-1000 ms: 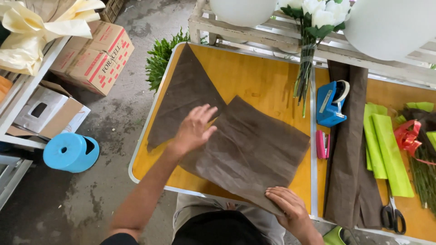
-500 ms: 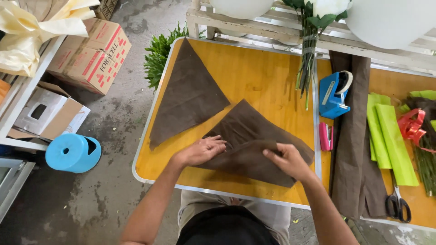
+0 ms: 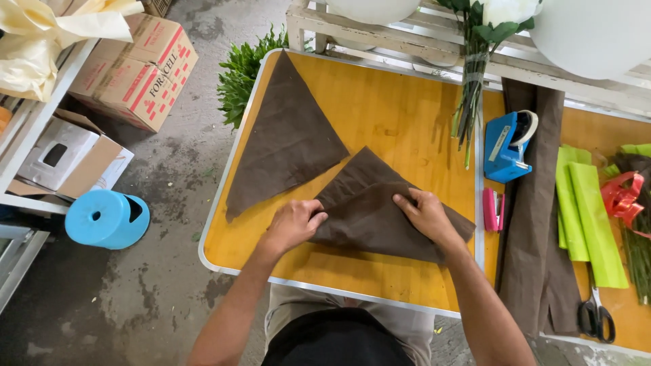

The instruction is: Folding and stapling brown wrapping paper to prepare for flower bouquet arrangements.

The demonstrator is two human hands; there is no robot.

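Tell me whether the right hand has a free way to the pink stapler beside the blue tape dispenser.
Probably yes. The right hand rests on the folded brown sheet, and the pink stapler lies just to its right on the yellow table. Only bare tabletop and the sheet's edge lie between them.

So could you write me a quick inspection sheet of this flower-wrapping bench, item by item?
Surface: yellow table, metal-edged.
Job's things: folded brown sheet under both hands; second brown triangle lying flat, apart.
Clutter: flower stems, blue tape dispenser, pink stapler, brown roll, green sheets, red ribbon, scissors.
Hands: left hand and right hand pressing the sheet's edges.
Cables: nothing seen.
Surroundings: concrete floor, blue stool, cardboard boxes, greenery.
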